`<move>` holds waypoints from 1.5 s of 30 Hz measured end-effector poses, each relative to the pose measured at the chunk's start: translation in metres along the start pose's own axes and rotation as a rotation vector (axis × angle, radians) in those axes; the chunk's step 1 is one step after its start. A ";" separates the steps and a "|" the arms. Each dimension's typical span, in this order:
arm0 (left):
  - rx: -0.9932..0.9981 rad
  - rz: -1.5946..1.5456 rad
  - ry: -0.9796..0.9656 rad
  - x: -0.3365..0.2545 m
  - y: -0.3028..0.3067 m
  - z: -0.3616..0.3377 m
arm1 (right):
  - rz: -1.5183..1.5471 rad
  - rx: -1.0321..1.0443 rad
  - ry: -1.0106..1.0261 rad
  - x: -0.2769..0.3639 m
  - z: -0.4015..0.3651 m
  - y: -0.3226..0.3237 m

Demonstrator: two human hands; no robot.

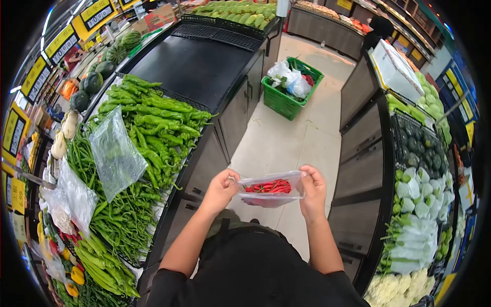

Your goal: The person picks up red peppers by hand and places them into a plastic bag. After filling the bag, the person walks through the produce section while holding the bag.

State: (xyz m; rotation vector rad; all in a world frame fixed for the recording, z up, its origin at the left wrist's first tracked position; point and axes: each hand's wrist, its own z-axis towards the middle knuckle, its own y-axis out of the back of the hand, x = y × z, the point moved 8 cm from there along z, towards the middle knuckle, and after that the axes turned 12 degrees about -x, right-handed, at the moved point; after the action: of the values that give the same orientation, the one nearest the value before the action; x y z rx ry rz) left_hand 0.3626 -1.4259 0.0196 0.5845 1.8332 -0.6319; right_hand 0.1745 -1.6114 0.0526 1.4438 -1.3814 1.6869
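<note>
A clear plastic bag [271,200] with red chili peppers [271,186] inside hangs in front of the body, its mouth spread wide. My left hand [223,189] pinches the bag's left edge. At the right edge, my right hand [312,188] has its fingers closed on the plastic. To the left, large green peppers [158,123] are heaped on the stand, with an empty-looking clear bag [117,153] lying over them. Thinner green peppers [123,220] lie nearer the body.
A green basket [284,104] holding bagged goods stands on the aisle floor [302,138]. Dark cabinets line both sides. On the right are avocados [419,146], wrapped produce, cauliflower [399,289] and a white foam box [396,69]. A person in dark clothing [378,31] is at the back.
</note>
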 end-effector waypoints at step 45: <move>-1.238 0.388 -0.127 -0.170 0.140 0.401 | -0.490 1.368 0.012 -0.127 0.519 -0.487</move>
State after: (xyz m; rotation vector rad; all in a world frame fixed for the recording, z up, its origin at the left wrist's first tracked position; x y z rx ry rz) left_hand 0.7825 -1.6054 0.0399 0.0285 1.5581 0.7094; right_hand 0.8419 -1.8901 0.0629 2.1068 0.4043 2.2857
